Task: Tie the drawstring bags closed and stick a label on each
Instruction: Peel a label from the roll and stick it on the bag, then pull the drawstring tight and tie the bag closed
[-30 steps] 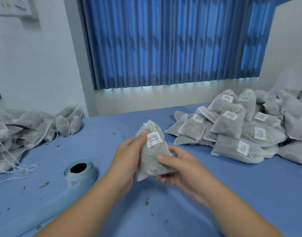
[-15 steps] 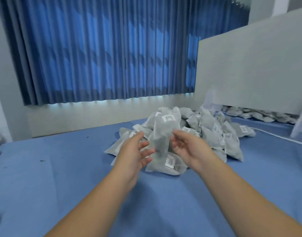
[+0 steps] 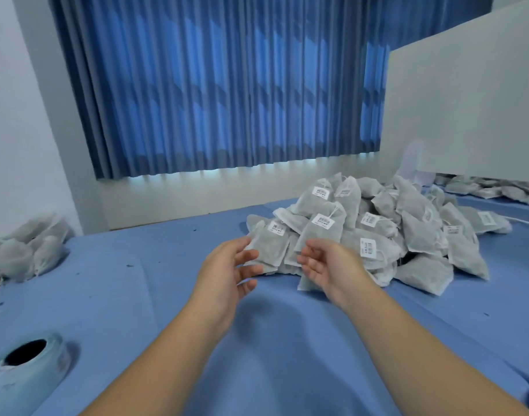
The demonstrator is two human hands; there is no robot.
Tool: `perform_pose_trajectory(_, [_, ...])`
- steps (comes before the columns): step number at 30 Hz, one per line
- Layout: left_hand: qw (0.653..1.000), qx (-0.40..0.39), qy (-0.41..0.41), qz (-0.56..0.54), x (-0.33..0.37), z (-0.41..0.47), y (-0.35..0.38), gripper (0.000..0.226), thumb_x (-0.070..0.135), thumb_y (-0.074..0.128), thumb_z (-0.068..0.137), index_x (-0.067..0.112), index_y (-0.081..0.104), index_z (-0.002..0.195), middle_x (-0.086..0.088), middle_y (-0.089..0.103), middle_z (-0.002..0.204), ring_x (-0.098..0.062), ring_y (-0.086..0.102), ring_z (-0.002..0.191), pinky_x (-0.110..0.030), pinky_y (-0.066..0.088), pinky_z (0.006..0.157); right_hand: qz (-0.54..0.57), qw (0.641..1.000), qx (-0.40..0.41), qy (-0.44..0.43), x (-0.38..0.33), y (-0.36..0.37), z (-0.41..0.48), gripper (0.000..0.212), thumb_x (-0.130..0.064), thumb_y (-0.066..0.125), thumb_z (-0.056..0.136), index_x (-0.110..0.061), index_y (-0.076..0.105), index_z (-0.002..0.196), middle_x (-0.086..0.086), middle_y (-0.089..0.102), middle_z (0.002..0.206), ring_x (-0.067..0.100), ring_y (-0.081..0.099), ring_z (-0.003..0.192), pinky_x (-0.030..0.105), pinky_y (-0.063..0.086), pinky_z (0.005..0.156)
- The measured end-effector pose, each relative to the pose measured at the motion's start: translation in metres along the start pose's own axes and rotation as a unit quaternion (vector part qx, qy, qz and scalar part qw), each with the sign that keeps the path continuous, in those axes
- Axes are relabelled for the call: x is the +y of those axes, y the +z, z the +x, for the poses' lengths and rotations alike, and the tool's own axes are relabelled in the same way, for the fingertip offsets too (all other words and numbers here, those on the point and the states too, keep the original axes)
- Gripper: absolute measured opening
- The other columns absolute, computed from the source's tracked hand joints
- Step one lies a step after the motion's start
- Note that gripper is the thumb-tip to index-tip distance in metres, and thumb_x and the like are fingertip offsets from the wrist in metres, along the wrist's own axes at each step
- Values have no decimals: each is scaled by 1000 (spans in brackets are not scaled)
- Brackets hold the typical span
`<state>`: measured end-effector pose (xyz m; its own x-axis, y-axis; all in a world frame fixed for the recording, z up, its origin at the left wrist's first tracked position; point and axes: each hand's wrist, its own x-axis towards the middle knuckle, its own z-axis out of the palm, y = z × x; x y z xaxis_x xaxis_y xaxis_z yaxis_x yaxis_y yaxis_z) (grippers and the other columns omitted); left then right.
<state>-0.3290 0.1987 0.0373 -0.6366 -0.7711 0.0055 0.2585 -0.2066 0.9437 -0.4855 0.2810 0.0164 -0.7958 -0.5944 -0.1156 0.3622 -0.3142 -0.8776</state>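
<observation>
A heap of tied grey drawstring bags (image 3: 386, 232) with white barcode labels lies on the blue table, right of centre. One labelled bag (image 3: 320, 235) leans at the heap's near edge, just beyond my fingertips. My left hand (image 3: 224, 271) and my right hand (image 3: 326, 265) hover side by side in front of the heap, palms facing each other, fingers relaxed, holding nothing. A pile of unlabelled bags (image 3: 26, 247) lies at the far left.
A pale blue label roll (image 3: 26, 367) lies at the lower left on the blue tablecloth (image 3: 137, 295). A white board (image 3: 467, 109) stands at the right with more bags behind it. Blue curtains hang behind the table.
A second ago both hands held a labelled bag. It has left my hands and lies with the heap; both hands are empty and have drawn back slightly. The view swung right, then back left.
</observation>
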Motion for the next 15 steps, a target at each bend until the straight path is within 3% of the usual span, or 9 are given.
perform_pose_trajectory(5, [998,44,20,32,10,-15,-53,10,20,59,93,15,67,95,0,65,75,-13,58,56,-26,44,55,-26,995,-90,30,32,58,-24,6,-7,58,89,-6,60,83,4,60,64,14,63,49,22,48,47])
perform_pose_trajectory(10, [985,95,62,131,25,-42,-114,16,10,53,94,17,67,96,1,64,80,-13,58,59,-26,43,60,-37,980,-183,73,69,120,-56,4,-9,58,90,-6,61,88,4,60,65,16,63,50,22,47,46])
perform_pose_trajectory(13, [972,149,65,172,39,-61,-157,18,8,51,93,17,66,96,1,64,83,-13,59,63,-26,44,61,-90,969,-219,74,96,150,-74,7,-9,56,91,-7,63,91,7,65,75,18,64,53,23,47,49])
perform_pose_trajectory(15, [941,203,83,257,47,-72,-189,16,10,52,93,20,65,92,2,64,85,-13,60,67,-26,44,62,-166,955,-243,42,114,167,-86,9,-7,56,91,-9,64,94,7,69,88,17,65,52,22,48,50])
